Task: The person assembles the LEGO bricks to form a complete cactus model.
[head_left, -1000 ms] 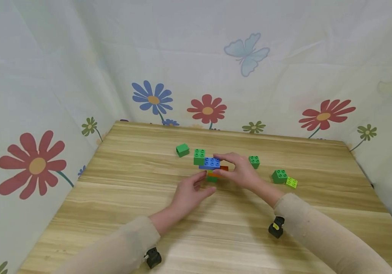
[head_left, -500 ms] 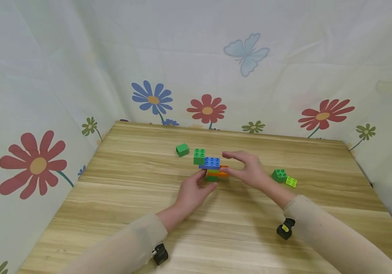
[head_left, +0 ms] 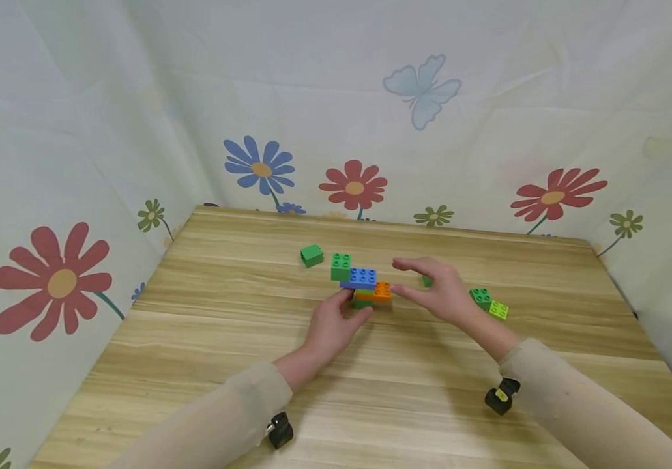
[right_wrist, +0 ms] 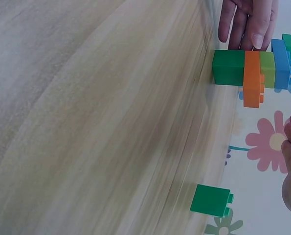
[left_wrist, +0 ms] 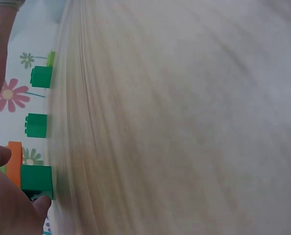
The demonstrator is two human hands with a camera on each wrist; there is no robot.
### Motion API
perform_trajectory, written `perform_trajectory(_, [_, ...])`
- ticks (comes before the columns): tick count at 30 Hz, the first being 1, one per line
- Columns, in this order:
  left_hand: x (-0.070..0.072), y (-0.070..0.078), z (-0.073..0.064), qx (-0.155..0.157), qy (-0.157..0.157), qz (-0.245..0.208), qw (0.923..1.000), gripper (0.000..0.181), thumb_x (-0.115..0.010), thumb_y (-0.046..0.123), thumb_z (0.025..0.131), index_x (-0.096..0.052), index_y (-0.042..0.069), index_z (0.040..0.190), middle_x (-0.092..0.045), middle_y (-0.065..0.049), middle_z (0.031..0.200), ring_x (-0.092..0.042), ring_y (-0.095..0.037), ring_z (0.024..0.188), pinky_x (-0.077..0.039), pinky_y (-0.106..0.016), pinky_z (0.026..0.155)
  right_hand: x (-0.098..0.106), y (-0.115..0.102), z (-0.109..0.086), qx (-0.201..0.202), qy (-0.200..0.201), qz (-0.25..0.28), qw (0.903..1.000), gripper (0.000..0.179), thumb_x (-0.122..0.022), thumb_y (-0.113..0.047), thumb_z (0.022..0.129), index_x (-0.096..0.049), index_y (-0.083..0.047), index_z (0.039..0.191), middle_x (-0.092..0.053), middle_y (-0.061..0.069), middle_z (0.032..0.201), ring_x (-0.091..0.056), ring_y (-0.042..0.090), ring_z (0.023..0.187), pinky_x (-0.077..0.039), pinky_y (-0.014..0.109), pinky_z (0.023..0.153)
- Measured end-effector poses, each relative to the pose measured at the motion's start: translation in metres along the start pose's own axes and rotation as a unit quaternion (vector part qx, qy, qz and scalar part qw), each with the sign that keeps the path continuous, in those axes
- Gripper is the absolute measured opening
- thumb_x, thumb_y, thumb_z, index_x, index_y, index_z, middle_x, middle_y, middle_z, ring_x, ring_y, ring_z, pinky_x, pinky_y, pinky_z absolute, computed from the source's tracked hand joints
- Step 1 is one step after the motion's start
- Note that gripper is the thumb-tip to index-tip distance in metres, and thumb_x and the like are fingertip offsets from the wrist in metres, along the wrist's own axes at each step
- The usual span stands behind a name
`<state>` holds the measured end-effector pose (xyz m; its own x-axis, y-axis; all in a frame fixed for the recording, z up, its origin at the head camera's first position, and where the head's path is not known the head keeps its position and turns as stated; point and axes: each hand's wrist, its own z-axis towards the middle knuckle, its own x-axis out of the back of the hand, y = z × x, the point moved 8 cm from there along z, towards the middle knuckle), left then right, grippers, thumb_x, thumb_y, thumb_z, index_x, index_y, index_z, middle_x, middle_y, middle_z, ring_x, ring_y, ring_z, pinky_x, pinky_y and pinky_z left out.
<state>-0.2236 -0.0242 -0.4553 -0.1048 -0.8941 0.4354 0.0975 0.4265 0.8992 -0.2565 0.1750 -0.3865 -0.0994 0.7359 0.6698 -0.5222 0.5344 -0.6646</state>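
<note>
A stack of toy bricks stands on the table, with a green brick [right_wrist: 228, 67] at the bottom. Above it come an orange brick [head_left: 383, 291], a lime brick [right_wrist: 266, 70], a blue brick [head_left: 362, 278] and another green brick [head_left: 341, 266] overhanging to the left. My left hand [head_left: 331, 327] is at the stack's lower left, its fingertips against or very near the side. Right of the stack, my right hand [head_left: 438, 290] hovers with thumb and fingers spread apart, holding nothing. The left wrist view shows the bottom brick beside the left fingers [left_wrist: 41, 208].
A green brick [head_left: 311, 255] lies on its side at the back left. Behind the right hand, another green brick [head_left: 427, 281] is mostly hidden. Farther right, a green brick [head_left: 480, 298] sits beside a small lime brick [head_left: 498, 310]. Floral cloth [head_left: 312, 98] hangs around the wooden table [head_left: 242, 273].
My right hand has let go of the stack and drawn back to the right, uncovering the orange brick's studs. The left hand has shifted slightly right; the stack has stayed put.
</note>
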Motion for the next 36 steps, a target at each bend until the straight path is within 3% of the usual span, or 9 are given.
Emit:
perform_trajectory(17, [-0.005,-0.001,0.001,0.028,0.031,-0.034,0.9986,0.047,-0.076,0.032,0.102,-0.065,0.013,0.144,-0.065,-0.01,0.148,-0.067,-0.029,0.131,-0.057,-0.042,0.107,0.001,0.004,-0.004,-0.02,0.0,0.001,0.9998,0.048,-0.086,-0.024,0.093,-0.073,-0.01,0.137,-0.075,0.005,0.133,-0.067,0.028,0.127,-0.055,0.054,0.108])
perform_trajectory(27, [-0.008,-0.002,0.002,0.042,0.084,-0.064,0.9935,0.041,-0.08,0.036,0.099,-0.073,0.017,0.135,-0.07,-0.005,0.142,-0.071,-0.025,0.123,-0.06,-0.041,0.103,0.001,0.006,-0.007,-0.014,0.007,0.01,0.9998,0.045,-0.087,-0.021,0.093,-0.075,-0.009,0.135,-0.076,0.006,0.13,-0.068,0.031,0.125,-0.055,0.062,0.105])
perform_trajectory(36, [-0.009,0.003,0.0,0.055,0.116,-0.074,0.9889,0.038,-0.083,0.035,0.096,-0.076,0.014,0.127,-0.074,-0.006,0.134,-0.072,-0.022,0.118,-0.059,-0.044,0.103,0.003,0.006,-0.011,-0.016,0.013,0.009,0.9997,0.046,-0.087,-0.022,0.092,-0.074,-0.009,0.134,-0.076,0.007,0.129,-0.069,0.031,0.124,-0.056,0.06,0.104])
